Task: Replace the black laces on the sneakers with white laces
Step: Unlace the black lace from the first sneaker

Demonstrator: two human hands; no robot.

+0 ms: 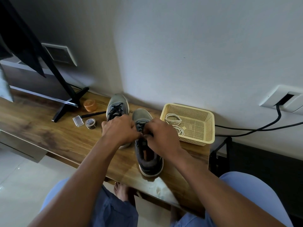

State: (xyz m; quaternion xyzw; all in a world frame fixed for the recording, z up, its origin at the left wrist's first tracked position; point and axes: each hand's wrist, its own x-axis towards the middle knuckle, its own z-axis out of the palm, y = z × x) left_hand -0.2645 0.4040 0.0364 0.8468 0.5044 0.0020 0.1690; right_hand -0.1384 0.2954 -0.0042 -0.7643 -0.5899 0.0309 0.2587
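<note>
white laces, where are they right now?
In the head view, the white laces lie coiled in the left part of the cream basket on the table's right end, against the wall, just right of the right hand.

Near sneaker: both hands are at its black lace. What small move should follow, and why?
Probably pull the black lace loose from the top eyelets of the near sneaker: the left hand and right hand already pinch there, and the white laces wait in the basket.
</note>
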